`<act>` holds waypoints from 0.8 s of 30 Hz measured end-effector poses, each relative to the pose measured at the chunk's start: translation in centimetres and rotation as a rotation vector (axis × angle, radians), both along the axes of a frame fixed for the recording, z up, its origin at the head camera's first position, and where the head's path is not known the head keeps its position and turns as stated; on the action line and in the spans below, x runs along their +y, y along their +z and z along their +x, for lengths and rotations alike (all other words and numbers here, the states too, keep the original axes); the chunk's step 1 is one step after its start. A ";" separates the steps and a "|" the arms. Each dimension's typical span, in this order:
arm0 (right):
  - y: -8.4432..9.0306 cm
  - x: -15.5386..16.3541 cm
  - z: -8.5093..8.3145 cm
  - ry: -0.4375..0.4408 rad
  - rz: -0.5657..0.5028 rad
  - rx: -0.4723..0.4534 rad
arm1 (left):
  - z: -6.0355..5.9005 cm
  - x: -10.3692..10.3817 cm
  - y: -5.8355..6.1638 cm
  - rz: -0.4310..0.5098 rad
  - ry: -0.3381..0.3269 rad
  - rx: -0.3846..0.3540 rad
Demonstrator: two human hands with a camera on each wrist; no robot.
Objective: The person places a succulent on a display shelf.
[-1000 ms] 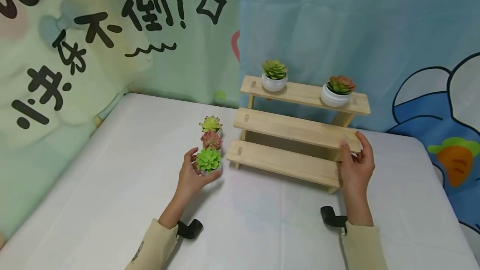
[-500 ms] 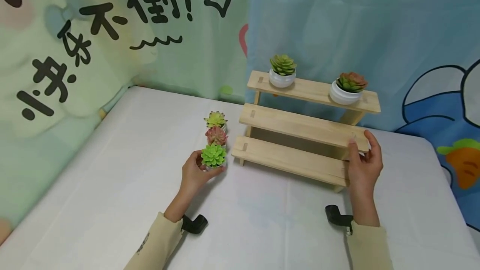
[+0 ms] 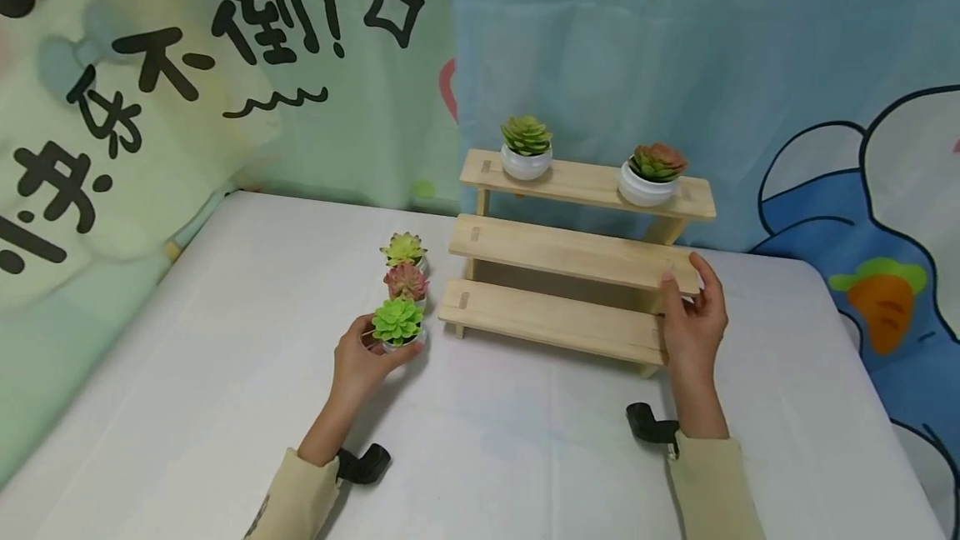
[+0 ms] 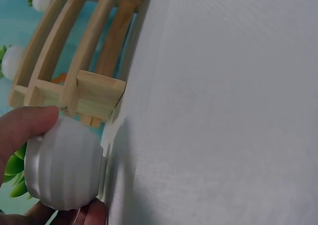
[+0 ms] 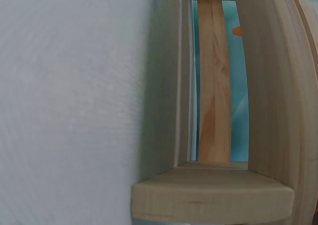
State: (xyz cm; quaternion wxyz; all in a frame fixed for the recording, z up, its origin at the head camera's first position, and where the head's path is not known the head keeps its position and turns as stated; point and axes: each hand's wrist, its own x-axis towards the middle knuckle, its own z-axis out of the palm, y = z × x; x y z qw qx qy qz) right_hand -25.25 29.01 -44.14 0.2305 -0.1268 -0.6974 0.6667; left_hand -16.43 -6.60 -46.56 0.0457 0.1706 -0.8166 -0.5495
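My left hand (image 3: 367, 361) holds the white pot (image 4: 64, 163) of a bright green succulent (image 3: 397, 321), thumb on one side and fingers on the other. Behind it in the head view, a reddish succulent (image 3: 406, 282) and a yellow-green succulent (image 3: 403, 249) stand in a row on the table. A three-tier wooden stand (image 3: 555, 319) is to their right. My right hand (image 3: 693, 323) grips the right end of its middle shelf, thumb in front. In the right wrist view the stand's end leg (image 5: 213, 195) fills the lower part; that hand is barely visible there.
On the top shelf sit a green succulent (image 3: 526, 136) at the left and a red-green succulent (image 3: 656, 163) at the right, both in white pots. A white cloth (image 3: 480, 440) covers the table. Printed curtains (image 3: 600, 40) hang close behind.
The head view shifts slightly, moving the whole scene in the picture. My left fingers have come lower and closer round the pot; my right hand keeps its grip on the shelf.
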 end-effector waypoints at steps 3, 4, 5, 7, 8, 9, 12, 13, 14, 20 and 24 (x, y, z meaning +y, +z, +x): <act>0.0 -0.1 0.0 0.008 0.003 -0.003 | 0.5 -0.3 0.3 0.015 0.009 0.009; 0.0 -0.1 0.0 0.010 -0.002 0.000 | 0.6 -0.3 0.5 0.025 0.010 0.011; -0.1 -0.1 0.0 0.010 -0.001 0.004 | 0.7 -0.4 0.6 0.034 0.010 0.015; -0.1 0.0 0.0 0.012 0.014 0.010 | 0.9 -0.5 1.1 0.034 0.005 0.026; -0.1 0.0 0.0 0.014 0.017 0.012 | 1.0 -0.5 1.3 0.034 0.002 0.031; -0.1 0.0 0.0 0.016 0.017 0.010 | 1.1 -0.5 1.6 0.033 -0.003 0.035; 0.1 0.2 0.0 0.019 0.031 -0.004 | 1.3 -0.4 2.5 0.016 -0.022 0.069; 0.2 0.3 0.0 0.018 0.032 -0.010 | 1.3 -0.4 2.8 0.016 -0.028 0.081; 0.2 0.3 0.0 0.016 0.029 -0.014 | 1.3 -0.4 3.1 0.014 -0.036 0.093; 0.1 0.4 0.0 -0.003 0.045 -0.017 | 1.5 -0.3 5.1 0.036 -0.054 0.180; -0.1 0.2 0.0 0.004 0.058 -0.011 | 1.4 -0.4 6.1 0.062 -0.054 0.234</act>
